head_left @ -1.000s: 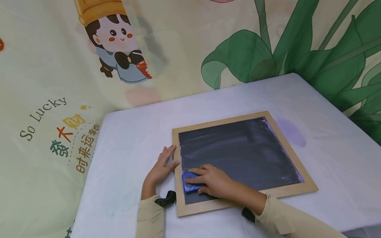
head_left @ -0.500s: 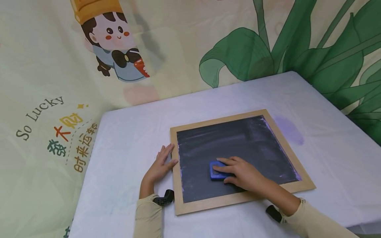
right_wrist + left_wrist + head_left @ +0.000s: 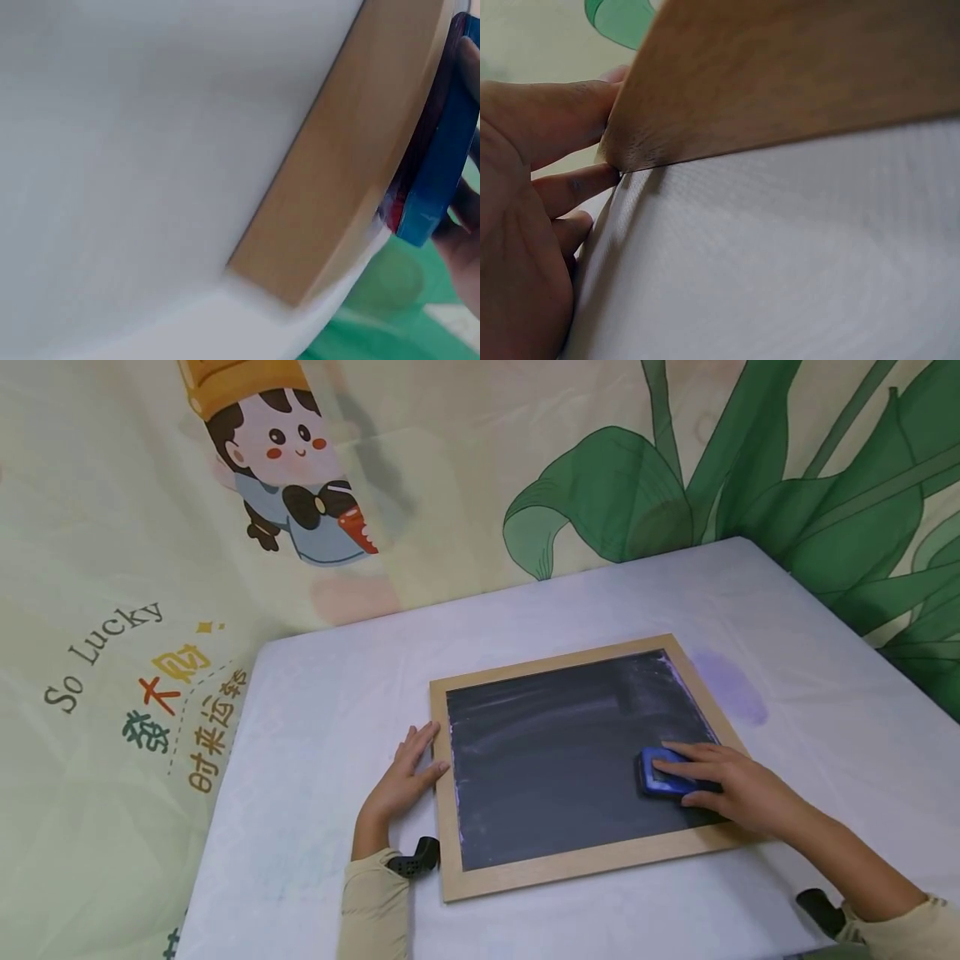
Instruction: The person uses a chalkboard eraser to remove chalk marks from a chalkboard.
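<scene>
A chalkboard (image 3: 547, 777) with a light wooden frame (image 3: 562, 867) lies flat on the table, faint whitish smears across its dark face and purple traces along its side edges. Over its right part, the right hand (image 3: 738, 793) holds a blue board eraser (image 3: 657, 783) against the surface. The right wrist view shows the eraser (image 3: 444, 142) side-on, with fingers and thumb round it. At the frame's left side rests the left hand (image 3: 393, 795), its fingers extended and touching the edge. Seen from the left wrist, the fingertips meet the frame's wooden side (image 3: 780, 75).
A white cloth covers the table (image 3: 337, 735), with a pale purple stain (image 3: 731, 689) right of the board. Behind stands a printed backdrop (image 3: 450, 485) with a cartoon figure and green leaves. Black wrist cameras (image 3: 416, 857) sit on both forearms.
The right hand has wiped the eraser from the board's lower left corner across to its right part. The left hand stays at the frame's left edge.
</scene>
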A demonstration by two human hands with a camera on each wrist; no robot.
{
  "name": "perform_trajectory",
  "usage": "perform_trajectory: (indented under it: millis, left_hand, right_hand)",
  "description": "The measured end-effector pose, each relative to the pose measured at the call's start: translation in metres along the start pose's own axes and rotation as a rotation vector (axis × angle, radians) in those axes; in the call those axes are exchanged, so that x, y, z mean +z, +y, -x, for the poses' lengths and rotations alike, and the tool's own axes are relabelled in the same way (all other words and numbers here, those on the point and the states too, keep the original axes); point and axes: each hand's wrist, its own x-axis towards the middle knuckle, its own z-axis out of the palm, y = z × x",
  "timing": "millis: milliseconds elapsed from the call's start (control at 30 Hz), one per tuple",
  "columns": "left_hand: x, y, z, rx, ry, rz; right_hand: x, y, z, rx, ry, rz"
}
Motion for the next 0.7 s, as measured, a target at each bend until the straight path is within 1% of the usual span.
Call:
perform_trajectory:
  millis: [33,133,267,367,433,500,567,633,700]
  left_hand:
    - [0.0,0.0,0.001,0.015,0.005,0.004]
    - [0.0,0.0,0.003,0.028,0.02,0.007]
    - [-0.002,-0.002,0.002,-0.017,0.017,0.011]
    - [-0.002,-0.004,0.002,-0.048,-0.004,0.01]
    - [-0.001,-0.006,0.002,-0.062,-0.018,0.006]
    - [0.001,-0.006,0.002,-0.059,-0.027,0.006]
    - [0.002,-0.006,0.003,-0.05,-0.022,0.01]
    - [0.003,-0.004,0.002,-0.032,-0.009,0.013]
    - [0.005,-0.003,0.001,-0.019,0.0,0.014]
  right_hand:
    - [-0.001,0.004,0.003,-0.001,0.001,0.006]
    - [-0.003,0.013,0.005,-0.011,-0.003,0.004]
    - [-0.003,0.015,-0.001,-0.004,-0.019,-0.025]
    - [-0.006,0.014,-0.006,0.032,-0.053,-0.06]
    - [-0.01,0.014,-0.01,0.059,-0.038,-0.065]
    - [-0.015,0.018,-0.015,0.094,0.016,-0.045]
    - [-0.022,0.027,-0.022,0.158,0.093,-0.001]
    - [-0.029,0.04,-0.03,0.25,0.147,0.054]
    - [-0.035,0.057,-0.039,0.35,0.165,0.107]
